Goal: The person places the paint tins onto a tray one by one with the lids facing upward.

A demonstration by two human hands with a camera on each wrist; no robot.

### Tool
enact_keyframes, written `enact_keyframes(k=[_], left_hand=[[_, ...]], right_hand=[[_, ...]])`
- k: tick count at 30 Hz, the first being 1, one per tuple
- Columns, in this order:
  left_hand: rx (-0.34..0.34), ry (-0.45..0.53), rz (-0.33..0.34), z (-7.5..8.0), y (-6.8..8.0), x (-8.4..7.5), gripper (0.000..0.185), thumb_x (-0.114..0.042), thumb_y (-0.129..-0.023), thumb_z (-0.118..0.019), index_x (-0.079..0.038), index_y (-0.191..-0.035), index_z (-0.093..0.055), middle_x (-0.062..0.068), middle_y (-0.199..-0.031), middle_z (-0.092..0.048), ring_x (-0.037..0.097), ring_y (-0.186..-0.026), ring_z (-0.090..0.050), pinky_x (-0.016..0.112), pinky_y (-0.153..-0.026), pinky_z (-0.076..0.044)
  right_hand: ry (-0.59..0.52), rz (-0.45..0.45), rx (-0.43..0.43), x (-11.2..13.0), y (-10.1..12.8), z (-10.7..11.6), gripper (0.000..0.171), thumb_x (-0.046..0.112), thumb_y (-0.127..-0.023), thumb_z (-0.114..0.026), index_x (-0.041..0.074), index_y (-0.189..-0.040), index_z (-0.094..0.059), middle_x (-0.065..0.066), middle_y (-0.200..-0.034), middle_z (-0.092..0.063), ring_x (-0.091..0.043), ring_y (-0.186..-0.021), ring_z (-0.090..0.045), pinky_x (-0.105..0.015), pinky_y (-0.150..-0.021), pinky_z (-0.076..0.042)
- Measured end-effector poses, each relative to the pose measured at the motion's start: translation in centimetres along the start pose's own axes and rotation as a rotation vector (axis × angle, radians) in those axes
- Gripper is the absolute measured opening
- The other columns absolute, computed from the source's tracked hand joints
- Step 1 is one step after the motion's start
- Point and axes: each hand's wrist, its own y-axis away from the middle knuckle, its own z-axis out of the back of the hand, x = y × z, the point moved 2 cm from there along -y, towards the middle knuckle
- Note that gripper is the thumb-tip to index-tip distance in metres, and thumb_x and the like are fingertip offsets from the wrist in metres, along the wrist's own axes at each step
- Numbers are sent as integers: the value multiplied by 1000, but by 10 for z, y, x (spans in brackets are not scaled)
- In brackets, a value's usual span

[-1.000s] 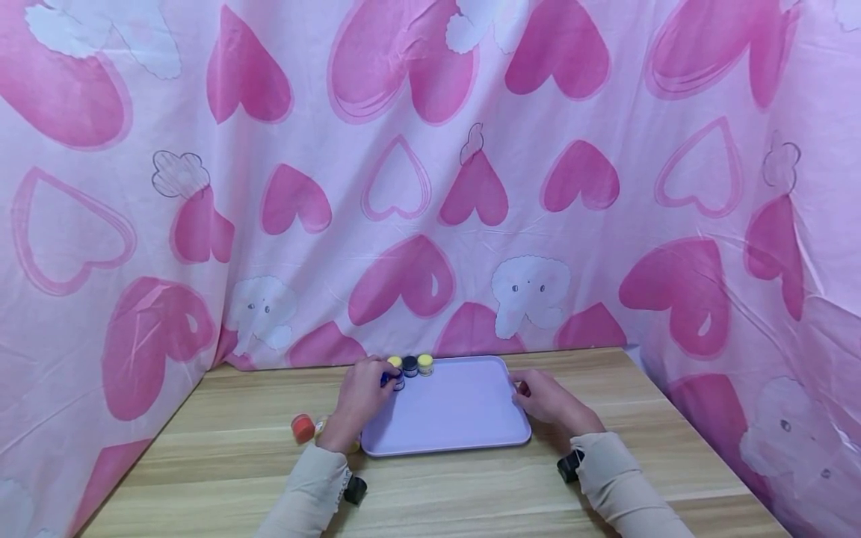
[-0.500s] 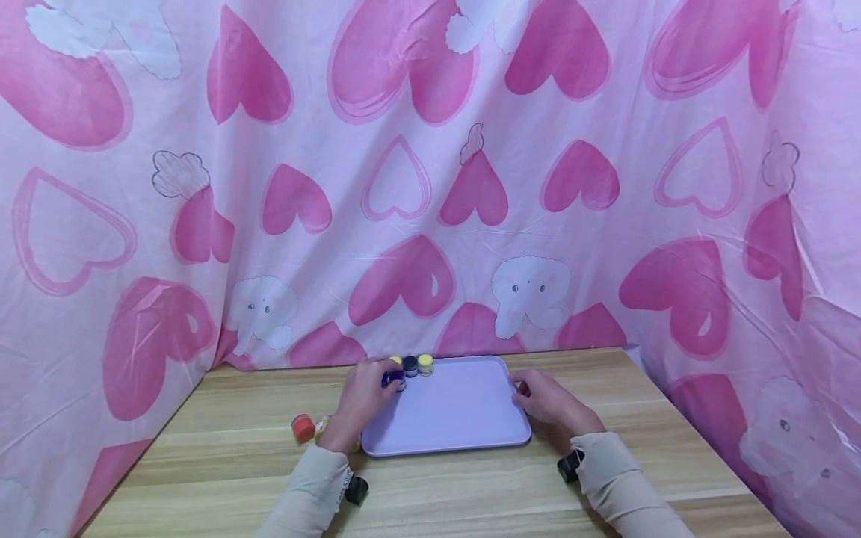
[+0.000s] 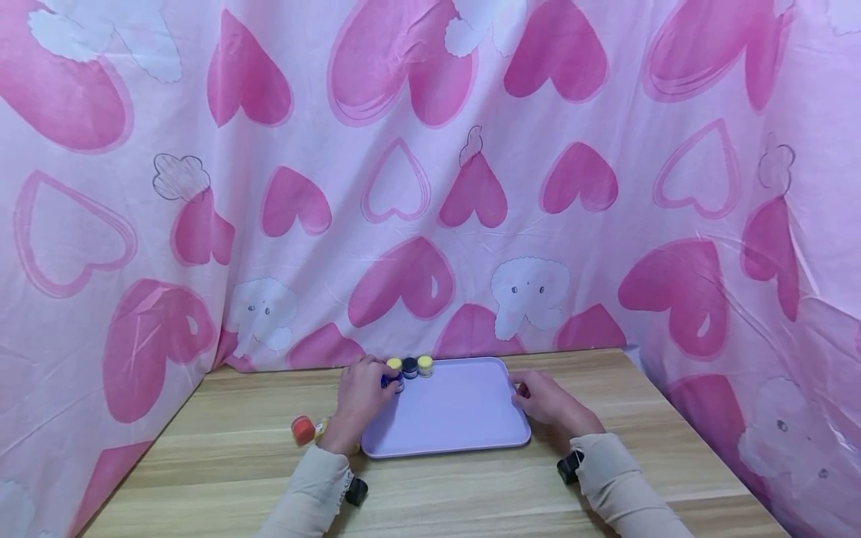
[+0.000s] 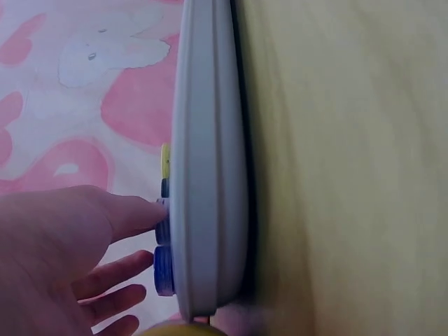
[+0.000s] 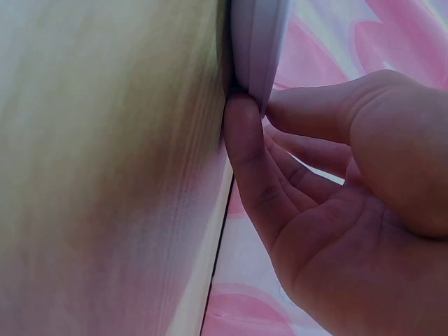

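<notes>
1. We see the left hand (image 3: 359, 392) at the far left corner of the lilac tray (image 3: 457, 418), fingers curled round a small blue-lidded jar (image 3: 389, 380) that sits on the tray.
2. Compared with 0.5 s ago, the jar with the yellow lid (image 3: 394, 365) behind the left hand's fingers shows more fully; the hand has barely shifted.
3. In the left wrist view, the thumb (image 4: 133, 213) reaches over the tray rim (image 4: 206, 175) onto the blue jar.
4. Beside it stand a dark-lidded jar (image 3: 409, 367) and another yellow-lidded jar (image 3: 425, 365), unmoved.
5. The right hand (image 3: 548, 400) pinches the tray's right edge between thumb and fingers, as before.
6. An orange-lidded jar (image 3: 303, 428) rests on the tabletop (image 3: 471, 493), left of the tray, where it was.
</notes>
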Motion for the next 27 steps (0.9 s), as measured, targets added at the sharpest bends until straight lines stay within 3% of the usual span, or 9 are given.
enact_keyframes(k=[5, 10, 17, 27], left_hand=[[0, 81, -19, -1, -1, 6, 12, -21, -89, -89, -17, -100, -87, 9, -110, -81, 32, -108, -71, 53, -91, -58], [12, 191, -4, 0, -4, 14, 11, -12, -93, -82, -14, -103, -84, 3, -100, -82, 25, -100, -75, 46, -94, -62], [42, 303, 51, 17, -1, 17, 18, -10, -96, -78, -12, -113, -83, 2, -104, -83, 20, -101, -76, 43, -95, -64], [75, 330, 69, 39, 11, 31, 19, -11, -98, -74, -14, -115, -82, 2, -111, -80, 22, -106, -73, 47, -99, -63]], right_hand=[[-9, 13, -5, 0, 1, 0, 52, 5, -103, -69, 2, -154, -58, -7, -103, -71, -21, -89, -61, -31, -77, -58], [-13, 23, -6, 0, 2, 1, 46, 4, -103, -69, 3, -149, -63, -7, -99, -68, -20, -87, -61, -32, -76, -57], [-19, 5, -1, 0, 2, 0, 51, 5, -104, -69, 3, -153, -59, -7, -102, -70, -20, -88, -61, -30, -76, -57], [-10, 9, -9, 1, 3, 0, 43, 6, -104, -70, 6, -147, -65, -6, -101, -68, -20, -89, -61, -33, -79, -59]])
